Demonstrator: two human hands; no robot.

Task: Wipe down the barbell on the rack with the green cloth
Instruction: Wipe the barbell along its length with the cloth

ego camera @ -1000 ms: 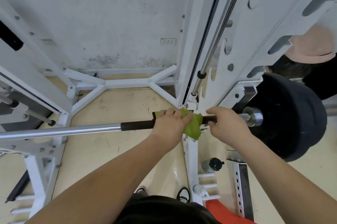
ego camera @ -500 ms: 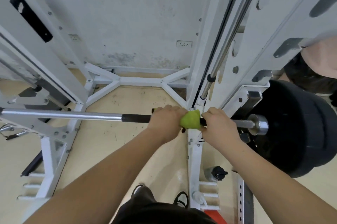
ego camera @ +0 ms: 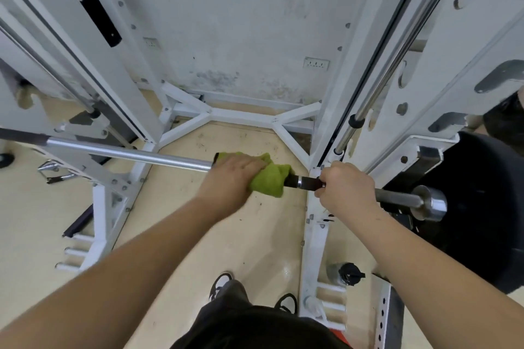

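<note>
My left hand (ego camera: 231,175) is clamped over the green cloth (ego camera: 269,179), fingers curled down across the top so the cloth is pressed around the barbell (ego camera: 127,153). Part of the cloth bunches out past my knuckles toward the right, covering the bar where its dark grip section begins. My right hand (ego camera: 344,187) is closed tight around the bare bar just beside the cloth, with a short stretch of dark grip (ego camera: 307,182) showing between the 2 hands. Both my forearms reach up from the bottom corners of the view.

The barbell runs across in front of me, tilted slightly down to the right. Left of my left hand it is bright chrome, running away toward the far upright of the white rack (ego camera: 113,187). Right of my right hand it passes the near upright (ego camera: 317,235) and ends in a chrome sleeve end (ego camera: 432,202), set against a large black weight plate (ego camera: 482,206).

A chrome guide rod (ego camera: 377,76) slants up the right upright. Below, on the beige floor (ego camera: 226,235), a dark bottle (ego camera: 344,273) stands near the rack's base by the storage pegs, and my shoes (ego camera: 219,285) show just above my dark shorts. Behind the rack's floor brace is a scuffed white wall (ego camera: 241,22) with an outlet (ego camera: 316,63).
</note>
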